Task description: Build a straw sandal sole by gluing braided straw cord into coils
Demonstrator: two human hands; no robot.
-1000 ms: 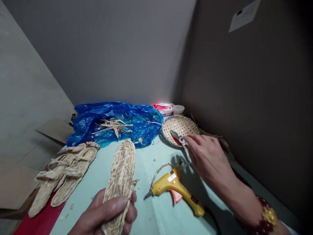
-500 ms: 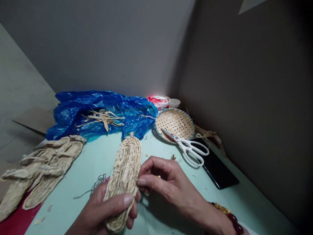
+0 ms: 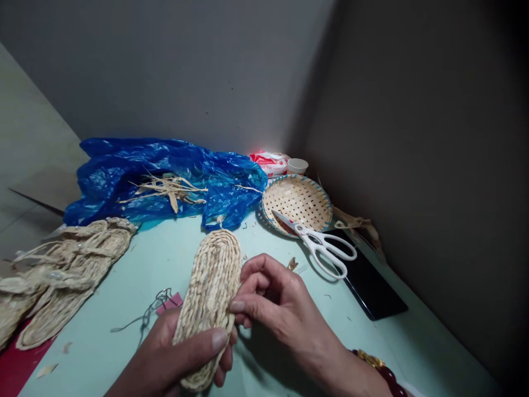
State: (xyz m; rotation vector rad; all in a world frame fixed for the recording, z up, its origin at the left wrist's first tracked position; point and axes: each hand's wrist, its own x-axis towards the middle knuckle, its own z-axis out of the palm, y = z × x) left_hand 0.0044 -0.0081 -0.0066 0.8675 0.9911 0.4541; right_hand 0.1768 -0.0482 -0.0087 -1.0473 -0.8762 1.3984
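A long, oval woven straw sole (image 3: 212, 275) stands tilted up in front of me. My left hand (image 3: 182, 353) is closed around its lower half, thumb across the top face and fingers curled behind. At the sole's right edge, my right hand (image 3: 285, 309) pinches the rim between thumb and fingers; the fingertips behind the edge are partly hidden. A pair of straw sandals (image 3: 88, 273) with bead-like trims lies at the left. Beside my left hand are a tangle of dark cord or wire (image 3: 159, 303) and a pink piece (image 3: 170, 303).
Behind the sole spreads a blue plastic bag (image 3: 136, 154) with dry straw strips (image 3: 173, 190) on it. White-handled scissors (image 3: 326, 253) rest across a woven basket (image 3: 295, 198) and a black phone-like slab (image 3: 374, 286). A red-white packet (image 3: 268, 164) and a cup (image 3: 297, 165) stand near the wall.
My view has shifted slightly, showing more of the pink piece. The right hand stays at the sole's edge, its fingers a little higher; the left hand keeps its hold.
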